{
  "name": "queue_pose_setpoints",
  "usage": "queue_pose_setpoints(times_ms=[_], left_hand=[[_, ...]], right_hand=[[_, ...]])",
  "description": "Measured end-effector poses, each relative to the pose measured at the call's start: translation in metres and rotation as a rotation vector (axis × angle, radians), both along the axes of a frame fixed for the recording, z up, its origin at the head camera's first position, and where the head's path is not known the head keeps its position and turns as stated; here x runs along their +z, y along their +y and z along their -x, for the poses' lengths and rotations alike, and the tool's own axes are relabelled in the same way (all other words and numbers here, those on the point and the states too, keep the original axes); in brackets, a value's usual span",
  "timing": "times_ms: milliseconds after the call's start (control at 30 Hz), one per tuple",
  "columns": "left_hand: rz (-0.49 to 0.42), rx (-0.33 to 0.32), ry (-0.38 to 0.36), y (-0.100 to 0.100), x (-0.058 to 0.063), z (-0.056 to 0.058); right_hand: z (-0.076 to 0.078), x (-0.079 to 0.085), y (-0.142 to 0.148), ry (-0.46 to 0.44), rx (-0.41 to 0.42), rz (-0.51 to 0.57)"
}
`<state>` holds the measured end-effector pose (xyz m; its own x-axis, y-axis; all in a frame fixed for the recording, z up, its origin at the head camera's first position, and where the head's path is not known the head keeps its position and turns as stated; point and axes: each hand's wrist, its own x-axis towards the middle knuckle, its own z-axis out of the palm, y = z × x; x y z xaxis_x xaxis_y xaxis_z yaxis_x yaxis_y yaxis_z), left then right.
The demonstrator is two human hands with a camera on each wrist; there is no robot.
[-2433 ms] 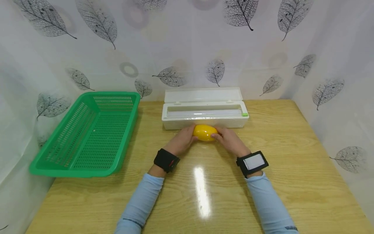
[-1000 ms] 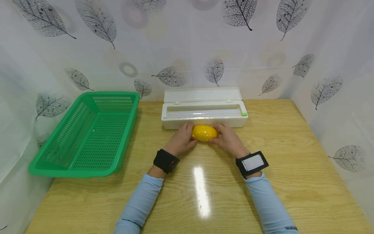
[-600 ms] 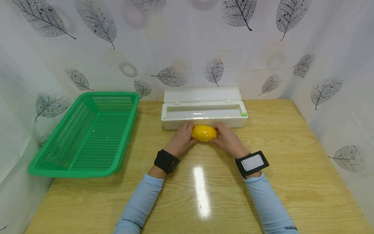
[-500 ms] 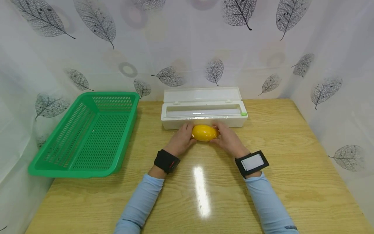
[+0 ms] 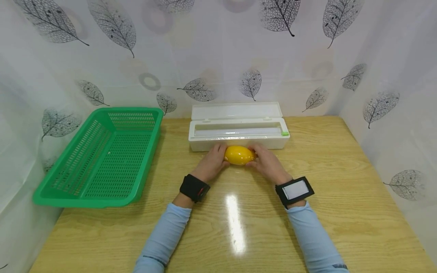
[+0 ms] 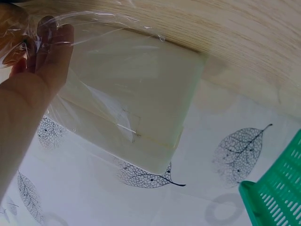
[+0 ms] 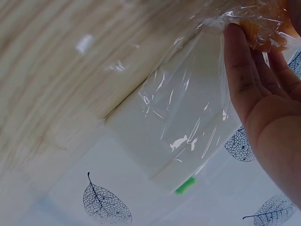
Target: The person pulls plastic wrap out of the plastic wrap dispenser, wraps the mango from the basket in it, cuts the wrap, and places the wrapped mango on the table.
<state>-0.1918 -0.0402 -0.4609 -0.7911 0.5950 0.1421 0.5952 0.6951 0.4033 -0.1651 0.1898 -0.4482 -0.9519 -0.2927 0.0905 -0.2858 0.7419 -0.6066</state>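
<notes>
A glossy yellow oval fruit (image 5: 239, 155), mango-like in shape, is held between both hands in front of the white wrap dispenser. My left hand (image 5: 212, 162) grips its left end, and my right hand (image 5: 267, 162) grips its right end. Clear cling film (image 6: 106, 96) covers the fruit and stretches from the left fingers across the dispenser's front in the left wrist view. On the other side, the right wrist view has crinkled cling film (image 7: 188, 108) trailing from the right fingers. The fruit's underside is hidden.
The white cling film dispenser (image 5: 239, 143) stands at the back with its lid (image 5: 236, 110) raised and a roll (image 5: 235, 132) inside. A green slotted basket (image 5: 143, 167) is on the left of the wooden table (image 5: 218, 235). Leaf-patterned curtain (image 5: 218, 49) surrounds the table.
Since the earliest frame, my right thumb has slid from the fruit's front toward its lower right edge, and my left fingers have shifted slightly. During the last half second almost nothing moves.
</notes>
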Motion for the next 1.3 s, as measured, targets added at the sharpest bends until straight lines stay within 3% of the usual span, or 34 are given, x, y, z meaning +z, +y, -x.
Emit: queue_pose_setpoints(times_ms=[800,1067,1300], left_hand=[[0.053,0.002,-0.014,-0.001,0.0012,-0.0032],[-0.003,-0.01,0.018,-0.0014,0.0007,-0.0027],[0.004,-0.012,0.041,-0.0007,0.0014,-0.0029]], right_hand=[[0.0023,-0.0044,0.0054,0.006,0.019,0.065],[0.0021,-0.0017,0.0071,0.004,0.047,0.091],[0.0022,-0.0004,0.0075,-0.016,0.057,0.018]])
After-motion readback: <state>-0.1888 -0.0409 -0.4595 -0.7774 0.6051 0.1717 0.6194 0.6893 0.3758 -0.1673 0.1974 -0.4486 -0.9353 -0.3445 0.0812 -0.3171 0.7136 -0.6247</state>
